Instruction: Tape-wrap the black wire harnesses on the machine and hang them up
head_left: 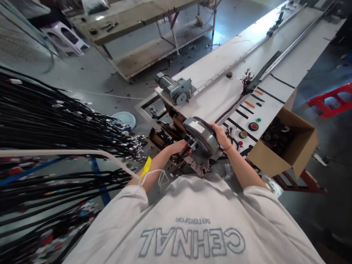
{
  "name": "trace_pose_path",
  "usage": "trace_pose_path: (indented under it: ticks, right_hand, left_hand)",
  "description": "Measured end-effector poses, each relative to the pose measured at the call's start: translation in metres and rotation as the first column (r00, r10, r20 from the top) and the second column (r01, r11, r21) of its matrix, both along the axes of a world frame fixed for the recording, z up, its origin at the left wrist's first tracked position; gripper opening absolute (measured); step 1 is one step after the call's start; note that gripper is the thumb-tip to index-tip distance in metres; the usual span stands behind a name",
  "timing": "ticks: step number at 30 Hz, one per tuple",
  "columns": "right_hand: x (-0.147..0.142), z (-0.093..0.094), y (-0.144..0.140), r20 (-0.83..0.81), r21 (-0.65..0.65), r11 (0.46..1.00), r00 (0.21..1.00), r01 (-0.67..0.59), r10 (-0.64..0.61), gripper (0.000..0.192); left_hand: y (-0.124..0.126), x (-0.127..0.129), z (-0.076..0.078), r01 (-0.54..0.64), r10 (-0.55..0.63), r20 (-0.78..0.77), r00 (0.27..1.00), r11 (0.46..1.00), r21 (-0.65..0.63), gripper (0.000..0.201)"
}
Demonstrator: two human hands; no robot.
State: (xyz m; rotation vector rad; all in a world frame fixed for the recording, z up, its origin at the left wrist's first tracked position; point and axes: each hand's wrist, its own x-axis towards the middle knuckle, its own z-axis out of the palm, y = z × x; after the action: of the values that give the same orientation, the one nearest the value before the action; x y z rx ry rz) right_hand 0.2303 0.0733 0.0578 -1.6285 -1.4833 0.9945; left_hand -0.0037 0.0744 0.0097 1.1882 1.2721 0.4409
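A large dark round reel (pixel 205 137) with a white label on its top stands between my hands at the near end of the long white workbench (pixel 203 99). My right hand (pixel 218 134) is closed over its right upper rim. From the left, my left hand (pixel 181 146) reaches to the hub side of the reel, its fingers hidden there. Below and left of the reel is a clutter of brown and dark parts (pixel 177 158). A grey motor with a gearbox (pixel 176 90) sits on the bench corner just beyond.
Bundles of black cables (pixel 55 121) hang at left. A cardboard box (pixel 286 146) of dark rolls stands at right, near a red plastic stool (pixel 332 99). Tape strips, buttons and a rail (pixel 291 44) lie along the bench. Behind is a wooden table (pixel 129 27).
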Motion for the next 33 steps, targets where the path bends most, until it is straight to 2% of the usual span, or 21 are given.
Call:
trace_pose_path:
  ticks: [2, 4, 5, 7, 9, 11, 12, 14, 15, 16, 17, 18, 19, 20, 21, 22, 25, 27, 29, 31, 33]
  right_hand:
    - [0.018, -0.023, -0.039, 0.158, 0.010, 0.994, 0.981, 0.109, -0.109, 0.053]
    - [0.031, -0.041, -0.071, 0.403, 0.060, 0.973, 0.886, 0.222, -0.227, 0.036]
    - [0.037, -0.048, -0.082, 0.508, 0.072, 0.964, 0.822, 0.258, -0.258, 0.032]
    - [0.048, -0.053, -0.095, 0.632, 0.028, 0.946, 0.727, 0.324, -0.268, 0.044]
    - [0.060, -0.050, -0.101, 0.653, -0.109, 0.907, 0.717, 0.408, -0.244, 0.048]
    - [0.072, -0.040, -0.110, 0.563, -0.277, 0.863, 0.799, 0.422, -0.211, 0.039]
    - [0.075, -0.032, -0.116, 0.460, -0.339, 0.864, 0.867, 0.371, -0.192, 0.033]
    - [0.069, -0.015, -0.130, 0.108, -0.380, 0.918, 0.991, 0.114, -0.078, 0.027]
    - [0.058, -0.007, -0.135, -0.116, -0.348, 0.934, 0.992, -0.079, 0.041, 0.031]
    - [0.043, 0.000, -0.139, -0.339, -0.294, 0.914, 0.925, -0.279, 0.173, 0.038]
    - [0.023, 0.006, -0.139, -0.542, -0.240, 0.848, 0.790, -0.473, 0.287, 0.046]
    - [0.001, 0.010, -0.135, -0.709, -0.197, 0.743, 0.616, -0.640, 0.343, 0.056]
    - [-0.023, 0.012, -0.128, -0.832, -0.173, 0.627, 0.453, -0.760, 0.321, 0.067]
    - [-0.046, 0.012, -0.118, -0.907, -0.166, 0.519, 0.336, -0.839, 0.253, 0.075]
    - [-0.067, 0.010, -0.107, -0.940, -0.192, 0.470, 0.299, -0.861, 0.164, 0.080]
    - [-0.084, 0.008, -0.095, -0.942, -0.253, 0.469, 0.327, -0.846, 0.082, 0.081]
    - [-0.106, 0.004, -0.079, -0.856, -0.459, 0.555, 0.512, -0.694, -0.067, 0.074]
    - [-0.096, 0.007, -0.089, -0.844, -0.458, 0.552, 0.536, -0.696, -0.025, 0.071]
    - [-0.072, 0.013, -0.112, -0.873, -0.372, 0.528, 0.481, -0.763, 0.080, 0.069]
    - [-0.044, 0.019, -0.137, -0.882, -0.316, 0.546, 0.453, -0.776, 0.133, 0.069]
    - [-0.021, 0.024, -0.156, -0.875, -0.318, 0.592, 0.469, -0.741, 0.116, 0.069]
  left_hand:
    - [-0.001, 0.002, 0.015, 0.179, -0.179, -0.037, 0.983, 0.984, -0.003, 0.040]
    - [-0.005, 0.005, 0.030, 0.364, -0.348, -0.170, 0.922, 0.928, 0.080, 0.043]
    - [-0.006, 0.006, 0.037, 0.436, -0.385, -0.281, 0.879, 0.888, 0.148, 0.044]
    - [-0.005, 0.004, 0.048, 0.512, -0.337, -0.503, 0.796, 0.818, 0.261, 0.043]
    - [0.005, -0.006, 0.055, 0.511, -0.232, -0.629, 0.742, 0.802, 0.307, 0.042]
    - [0.020, -0.020, 0.059, 0.455, -0.145, -0.635, 0.759, 0.815, 0.359, 0.043]
    - [0.028, -0.027, 0.060, 0.424, -0.120, -0.607, 0.786, 0.819, 0.387, 0.044]
    - [0.040, -0.038, 0.062, 0.384, -0.118, -0.542, 0.832, 0.828, 0.410, 0.048]
    - [0.043, -0.041, 0.063, 0.373, -0.125, -0.525, 0.842, 0.837, 0.400, 0.050]
    - [0.044, -0.043, 0.064, 0.362, -0.126, -0.518, 0.846, 0.849, 0.385, 0.053]
    - [0.044, -0.042, 0.066, 0.350, -0.121, -0.521, 0.845, 0.862, 0.368, 0.055]
    - [0.042, -0.041, 0.068, 0.335, -0.109, -0.527, 0.843, 0.873, 0.355, 0.058]
    - [0.039, -0.038, 0.072, 0.324, -0.097, -0.537, 0.838, 0.880, 0.347, 0.059]
    - [0.036, -0.035, 0.075, 0.321, -0.087, -0.549, 0.831, 0.882, 0.345, 0.060]
    - [0.032, -0.031, 0.080, 0.323, -0.077, -0.566, 0.821, 0.880, 0.349, 0.062]
    - [0.029, -0.027, 0.084, 0.327, -0.057, -0.591, 0.804, 0.874, 0.359, 0.064]
    - [0.018, -0.016, 0.091, 0.348, 0.069, -0.714, 0.696, 0.838, 0.420, 0.080]
    - [0.013, -0.012, 0.090, 0.363, 0.150, -0.789, 0.595, 0.826, 0.431, 0.088]
    - [0.012, -0.012, 0.082, 0.366, 0.159, -0.823, 0.545, 0.838, 0.405, 0.088]
    - [0.014, -0.016, 0.070, 0.380, 0.058, -0.801, 0.596, 0.858, 0.346, 0.077]
    - [0.020, -0.019, 0.055, 0.436, -0.137, -0.706, 0.695, 0.861, 0.262, 0.055]
